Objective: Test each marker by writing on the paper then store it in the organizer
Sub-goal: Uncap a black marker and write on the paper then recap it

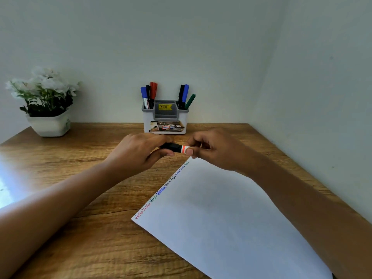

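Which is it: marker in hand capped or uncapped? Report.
Looks capped: the black cap in the left hand meets the marker at its orange band, no tip showing; the right hand pinches the barrel. Fully seated: cannot tell.

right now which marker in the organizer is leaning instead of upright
The green marker, in the organizer's right compartment; it tilts rightward while the others stand nearly upright.

Two bare forearms, slim wrists, left hand [138, 152] and right hand [217, 150] both bare, short plain fingernails, pale right thumbnail
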Tool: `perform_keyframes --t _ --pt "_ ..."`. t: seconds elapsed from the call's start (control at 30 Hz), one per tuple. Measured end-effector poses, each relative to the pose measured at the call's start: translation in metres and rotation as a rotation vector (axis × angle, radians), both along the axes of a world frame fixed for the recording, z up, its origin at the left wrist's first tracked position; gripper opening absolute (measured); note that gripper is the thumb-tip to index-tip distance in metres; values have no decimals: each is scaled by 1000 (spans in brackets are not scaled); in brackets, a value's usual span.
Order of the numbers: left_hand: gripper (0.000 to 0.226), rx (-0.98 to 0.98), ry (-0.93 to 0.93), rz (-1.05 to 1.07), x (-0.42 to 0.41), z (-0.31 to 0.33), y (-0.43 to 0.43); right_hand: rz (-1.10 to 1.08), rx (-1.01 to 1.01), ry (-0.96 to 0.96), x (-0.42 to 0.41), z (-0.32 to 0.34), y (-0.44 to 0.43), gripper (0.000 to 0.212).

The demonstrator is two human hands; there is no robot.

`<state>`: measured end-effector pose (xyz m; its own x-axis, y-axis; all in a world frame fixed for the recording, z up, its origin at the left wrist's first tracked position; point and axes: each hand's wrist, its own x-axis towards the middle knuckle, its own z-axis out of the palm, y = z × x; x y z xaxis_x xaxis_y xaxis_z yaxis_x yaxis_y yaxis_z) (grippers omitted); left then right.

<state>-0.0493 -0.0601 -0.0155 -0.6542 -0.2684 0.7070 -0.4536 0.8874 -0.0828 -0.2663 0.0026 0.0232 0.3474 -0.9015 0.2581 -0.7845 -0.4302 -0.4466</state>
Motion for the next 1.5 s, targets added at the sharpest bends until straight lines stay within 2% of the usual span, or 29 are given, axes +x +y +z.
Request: perform_keyframes --t 0.1,0.27,0.47,0.57,0.63,0.73,0.8,0.93,1.07,1.13,1.2,1.27,1.33,1.4,1.5 --pt "51 -1 -18 -46 -5 -1 2 20 295 -179 -9 8 3 17" --pt "27 -45 -73 -108 -13 0 9 134 595 -278 -31 14 1 29" --pt "31 -23 -74 -115 -9 3 12 202 848 -358 -56 15 -1 29" --pt "55 25 144 46 29 10 -5 118 845 -554 -100 17 5 33" --pt "65 72 167 70 35 11 -11 112 788 -652 -109 15 4 38" --pt "55 165 77 -22 13 7 -5 82 671 -718 -87 8 -5 25" --pt "48 223 -6 -68 6 2 -2 42 602 -797 -75 3 -7 24" --pt "68 408 -209 -74 2 -7 3 115 419 -1175 -64 0 -10 21" --pt "74 476 -340 -78 -6 -10 4 226 442 -1430 -53 -7 -12 31" --pt "76 531 -399 -92 -8 -12 5 158 388 -1378 -44 -12 -13 23" --pt "73 559 -440 -100 -9 -13 4 31 274 -1210 -33 -17 -16 2" --pt "61 570 -453 -105 -9 -13 3 -87 234 -1072 -25 -25 -22 13" --pt "54 587 -455 -111 -9 -14 2 -155 266 -972 -18 -31 -26 10" --pt "53 601 -459 -114 -8 -14 2 -147 342 -867 -14 -34 -30 4" --pt "56 632 -458 -115 -8 -14 1 -142 415 -824 -16 -38 -36 8"
